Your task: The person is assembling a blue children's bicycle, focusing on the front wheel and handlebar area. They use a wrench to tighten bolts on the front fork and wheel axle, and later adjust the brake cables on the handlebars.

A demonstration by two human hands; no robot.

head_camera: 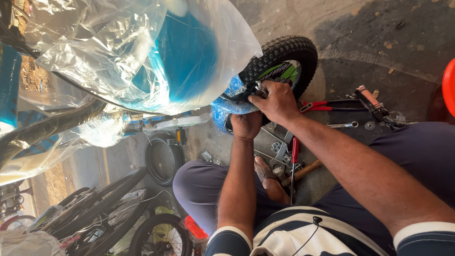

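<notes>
Step in hand, judged: tightening or loosening a fastener at the hub of a small wheel point(284, 59), upper centre of the frame. Best done with the tool seated square on the fastener, the wheel braced against turning, and force applied in short, steady pulls to avoid slipping.

Right hand point(276, 102), just below the wheel: fingers curled tight round a metal tool point(259, 88), apparently a spanner, its head at the hub. Grip closed, no gap visible.

Left hand point(246, 124), directly beneath and touching the right: fingers folded under and closed, seemingly gripping blue wrap point(225, 106) on the frame beside the wheel. Exact hold hidden.

Wheel: knobbly black tyre, tilted, partly behind the hands; clear plastic point(109, 52) over blue parts fills upper left.

On the floor, right of centre: red pliers point(316, 105), a screwdriver point(294, 161), a hammer point(303, 171), loose metal parts. Spare wheels at lower left.
</notes>
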